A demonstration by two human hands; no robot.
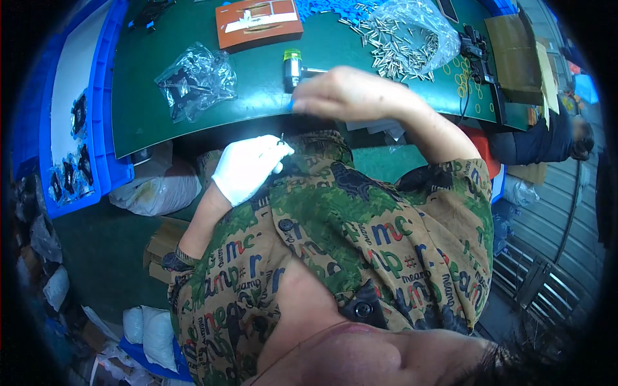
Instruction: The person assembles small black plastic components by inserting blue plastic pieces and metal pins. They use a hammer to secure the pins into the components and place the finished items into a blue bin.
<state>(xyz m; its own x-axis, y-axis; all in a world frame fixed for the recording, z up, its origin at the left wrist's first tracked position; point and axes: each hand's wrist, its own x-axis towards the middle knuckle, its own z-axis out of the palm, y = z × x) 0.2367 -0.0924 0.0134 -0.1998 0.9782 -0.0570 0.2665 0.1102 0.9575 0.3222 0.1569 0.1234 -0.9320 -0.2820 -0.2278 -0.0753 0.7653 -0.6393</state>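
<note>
Risk: small dark piece [282, 137] could fall | cause: gloved left hand [251, 168] pinched it by fingertips only | right hand [339, 93]: grip, I could not tell

So there's a bulging whitish sack [161, 193] slumped below the left end of the green table [138, 96], with a cardboard box [168, 248] near it. Lower left, some white bags [158, 334]. Right side: open carton [512, 58], a person in dark clothes [541, 138], and a ridged grey wall [553, 212].

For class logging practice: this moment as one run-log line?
left hand: gloved, holds small dark piece | right hand: bare, near yellow-topped cylinder | table: metal pins
</note>
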